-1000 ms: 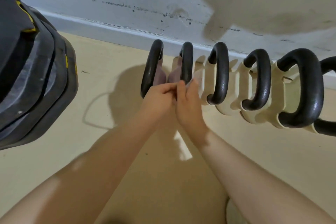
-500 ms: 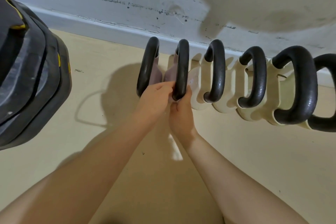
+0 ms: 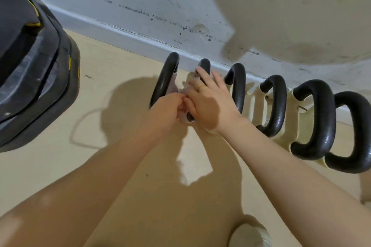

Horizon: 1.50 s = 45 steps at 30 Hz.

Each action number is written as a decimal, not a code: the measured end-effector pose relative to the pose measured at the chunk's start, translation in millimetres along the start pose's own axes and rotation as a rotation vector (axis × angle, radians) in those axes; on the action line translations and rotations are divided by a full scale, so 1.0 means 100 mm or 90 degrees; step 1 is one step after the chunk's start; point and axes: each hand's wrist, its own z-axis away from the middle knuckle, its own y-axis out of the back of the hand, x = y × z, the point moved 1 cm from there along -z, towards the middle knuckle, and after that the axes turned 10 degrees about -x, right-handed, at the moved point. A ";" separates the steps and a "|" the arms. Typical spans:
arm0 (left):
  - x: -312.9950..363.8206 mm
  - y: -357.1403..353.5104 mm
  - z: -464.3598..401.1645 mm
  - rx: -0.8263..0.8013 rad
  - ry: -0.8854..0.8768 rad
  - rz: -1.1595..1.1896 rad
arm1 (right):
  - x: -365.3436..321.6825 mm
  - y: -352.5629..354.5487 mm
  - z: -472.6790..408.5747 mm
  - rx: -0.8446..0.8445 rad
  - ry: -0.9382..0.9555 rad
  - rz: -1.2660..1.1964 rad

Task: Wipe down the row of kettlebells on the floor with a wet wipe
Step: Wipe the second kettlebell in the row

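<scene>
Black iron handles mark the row of kettlebells (image 3: 277,106) standing on the floor (image 3: 124,62) along the skirting board (image 3: 124,30), 6 handles in view. The 2 at the left end have pinkish bodies; the 4 to the right have cream bodies.

Your work is on the 2nd kettlebell (image 3: 204,64) from the left. Your right hand (image 3: 208,100) lies over its handle with fingers loosely spread, fingertips reaching the far end of the loop and palm pressed down on the near part. Your left hand (image 3: 166,110) is closed in a pinch at the near foot of the same handle, touching your right thumb. A pale scrap between the 2 hands is probably the wet wipe (image 3: 183,117), but most of it is hidden, so I cannot confirm how it is held.

Judgement on progress: early. You are on item 2 of 6. Whether the 1st kettlebell (image 3: 165,78) is already wiped cannot be told; no wet sheen separates it from the rest. The 4 cream units to the right appear untouched and remain to do.

A stack of dark weight plates (image 3: 34,70) sits well apart at the left.
</scene>
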 end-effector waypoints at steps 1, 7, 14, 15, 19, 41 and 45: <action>-0.04 0.00 0.00 0.006 -0.015 -0.077 | 0.02 0.01 0.02 -0.025 0.049 0.034; -0.16 -0.13 -0.05 0.071 -0.085 -0.389 | 0.27 0.24 -0.20 -0.073 -0.002 0.043; -0.19 -0.17 -0.08 0.108 -0.096 -0.337 | 0.41 0.32 -0.38 -0.156 0.165 0.085; -0.19 -0.18 -0.07 0.108 -0.093 -0.342 | 0.45 0.36 -0.43 -0.136 0.114 0.081; -0.17 -0.19 -0.04 0.103 -0.086 -0.397 | 0.32 0.24 -0.51 -0.154 0.138 0.070; -0.11 0.01 0.35 0.257 -0.161 -0.207 | -0.10 -0.41 0.24 -0.081 0.197 0.420; -0.07 0.04 0.36 0.258 -0.178 -0.190 | -0.04 -0.24 0.15 -0.046 0.176 0.438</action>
